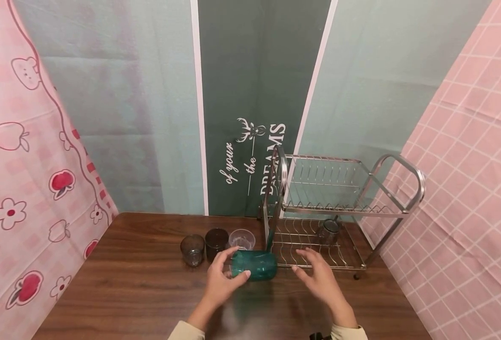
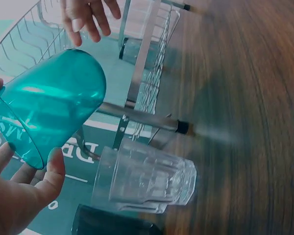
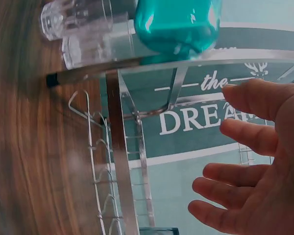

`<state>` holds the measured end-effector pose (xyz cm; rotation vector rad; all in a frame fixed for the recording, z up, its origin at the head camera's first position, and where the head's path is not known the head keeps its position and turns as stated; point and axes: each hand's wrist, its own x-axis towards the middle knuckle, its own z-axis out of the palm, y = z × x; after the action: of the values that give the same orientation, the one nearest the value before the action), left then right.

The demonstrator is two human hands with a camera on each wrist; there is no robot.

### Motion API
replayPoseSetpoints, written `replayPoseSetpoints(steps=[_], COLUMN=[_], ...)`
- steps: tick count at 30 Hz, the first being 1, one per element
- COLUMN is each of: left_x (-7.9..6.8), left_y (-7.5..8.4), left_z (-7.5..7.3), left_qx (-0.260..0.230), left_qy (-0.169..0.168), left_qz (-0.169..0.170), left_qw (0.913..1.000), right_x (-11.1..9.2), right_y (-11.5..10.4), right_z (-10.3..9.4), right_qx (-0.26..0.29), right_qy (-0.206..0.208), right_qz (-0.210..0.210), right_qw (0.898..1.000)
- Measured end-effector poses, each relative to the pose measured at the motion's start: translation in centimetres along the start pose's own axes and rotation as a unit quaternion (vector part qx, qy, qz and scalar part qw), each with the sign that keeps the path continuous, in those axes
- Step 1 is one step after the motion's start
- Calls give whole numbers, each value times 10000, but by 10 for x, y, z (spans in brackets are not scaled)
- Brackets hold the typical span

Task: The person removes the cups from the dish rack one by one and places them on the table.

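Note:
A teal see-through cup [image 1: 255, 265] lies sideways in the air above the table, gripped near its rim by my left hand [image 1: 225, 278]. In the left wrist view, fingers and thumb close round the rim of the teal cup [image 2: 59, 103], whose base points toward the other hand. My right hand [image 1: 320, 281] hovers just right of the cup's base, apart from it, its fingers spread and holding nothing. The right wrist view shows those loose fingers [image 3: 230, 191] before the metal dish rack [image 1: 343, 212].
Left of the rack on the wooden table [image 1: 148, 283] stand a grey glass [image 1: 192, 250], a dark glass [image 1: 217, 243] and a clear glass [image 1: 242, 239]. Another glass [image 1: 328, 231] sits upside down on the rack's lower tier. Cloth-covered walls close off the back and sides.

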<state>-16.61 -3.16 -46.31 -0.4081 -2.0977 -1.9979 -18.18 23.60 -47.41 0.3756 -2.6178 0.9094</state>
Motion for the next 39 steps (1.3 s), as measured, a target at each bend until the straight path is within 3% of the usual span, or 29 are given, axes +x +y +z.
replayPoseSetpoints(steps=[7, 13, 18, 21, 28, 39], left_x=[1, 2, 5, 6, 6, 6], left_y=[1, 0, -20, -28, -28, -25], left_z=[-10, -18, -24, -29, -41, -59], left_qx=[212, 483, 1028, 1379, 1772, 2342], left_qy=[80, 120, 129, 75, -65, -533], left_qz=[16, 166, 297, 339, 461, 301], left_qw=[9997, 9986, 9942, 9898, 9831, 9703], right_x=[8, 15, 23, 27, 33, 46], right_y=[10, 19, 27, 32, 43, 58], right_z=[-6, -13, -18, -21, -30, -41], right_qx=[-177, -317, -514, -612, -770, -978], right_qy=[-418, -525, -494, -521, -838, -939], right_qz=[-35, -53, -103, 5, 325, 356], right_qw=[9990, 9981, 9974, 9968, 9930, 9901])
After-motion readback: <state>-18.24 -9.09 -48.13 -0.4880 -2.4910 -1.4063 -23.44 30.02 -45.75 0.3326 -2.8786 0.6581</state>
